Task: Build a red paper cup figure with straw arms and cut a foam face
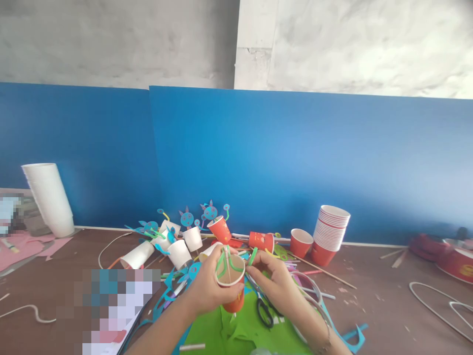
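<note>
My left hand [205, 283] is wrapped round a red paper cup [235, 301], its open mouth tilted towards me. Inside the cup stand a thin pale stick and green straw pieces [222, 268] that curve out from its top. At the cup's right rim, my right hand [272, 277] pinches a green straw end [253, 256]; whether it joins the pieces in the cup is unclear. Below the hands lie green paper [242, 335] and scissors with black handles [264, 314], partly covered by the right hand.
White cups and red cups with blue paper cat-like figures [186, 218] lie behind my hands. A red cup stack [328, 234] stands right, a white cup stack [50, 199] left. A blue partition [277, 158] closes the back. Cords [424, 301] lie on the brown table.
</note>
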`<state>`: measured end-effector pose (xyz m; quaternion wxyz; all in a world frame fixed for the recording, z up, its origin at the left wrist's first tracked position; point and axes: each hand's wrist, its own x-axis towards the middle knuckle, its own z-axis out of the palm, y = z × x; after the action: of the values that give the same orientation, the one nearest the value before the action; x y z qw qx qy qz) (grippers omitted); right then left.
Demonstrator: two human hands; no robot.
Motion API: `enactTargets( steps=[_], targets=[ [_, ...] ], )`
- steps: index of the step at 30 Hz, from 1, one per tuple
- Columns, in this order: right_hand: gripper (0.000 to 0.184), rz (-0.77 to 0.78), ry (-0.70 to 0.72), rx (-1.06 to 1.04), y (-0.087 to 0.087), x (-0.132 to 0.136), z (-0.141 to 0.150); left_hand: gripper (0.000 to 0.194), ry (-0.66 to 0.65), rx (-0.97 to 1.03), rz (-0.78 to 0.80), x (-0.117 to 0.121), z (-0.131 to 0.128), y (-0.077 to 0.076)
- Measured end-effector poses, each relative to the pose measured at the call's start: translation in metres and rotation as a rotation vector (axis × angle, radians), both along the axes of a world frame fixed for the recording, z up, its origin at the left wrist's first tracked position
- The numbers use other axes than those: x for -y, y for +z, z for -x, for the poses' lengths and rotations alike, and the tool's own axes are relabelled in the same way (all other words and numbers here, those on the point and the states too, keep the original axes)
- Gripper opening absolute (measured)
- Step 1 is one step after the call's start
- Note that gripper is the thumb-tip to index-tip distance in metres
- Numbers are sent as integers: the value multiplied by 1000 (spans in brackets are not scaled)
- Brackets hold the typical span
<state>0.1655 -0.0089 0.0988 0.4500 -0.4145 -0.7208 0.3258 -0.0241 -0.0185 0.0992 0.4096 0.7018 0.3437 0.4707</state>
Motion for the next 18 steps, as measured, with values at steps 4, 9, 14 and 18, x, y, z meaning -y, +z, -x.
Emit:
enactTargets(
  steps=[4, 9, 14, 18],
  targets=[
    [27, 163, 69, -68, 4, -2, -4, 49, -45, -35, 52, 2, 2, 3],
    [36, 342, 125, -255, 9, -3, -5, 59, -145, 4, 159, 4, 4, 5],
    [30, 247, 68, -134, 3, -4, -4, 80, -190, -25, 213, 5, 4, 4],
    [26, 197, 79, -98, 4, -3, -3, 108, -179, -30, 195, 6, 4, 2]
  ],
)
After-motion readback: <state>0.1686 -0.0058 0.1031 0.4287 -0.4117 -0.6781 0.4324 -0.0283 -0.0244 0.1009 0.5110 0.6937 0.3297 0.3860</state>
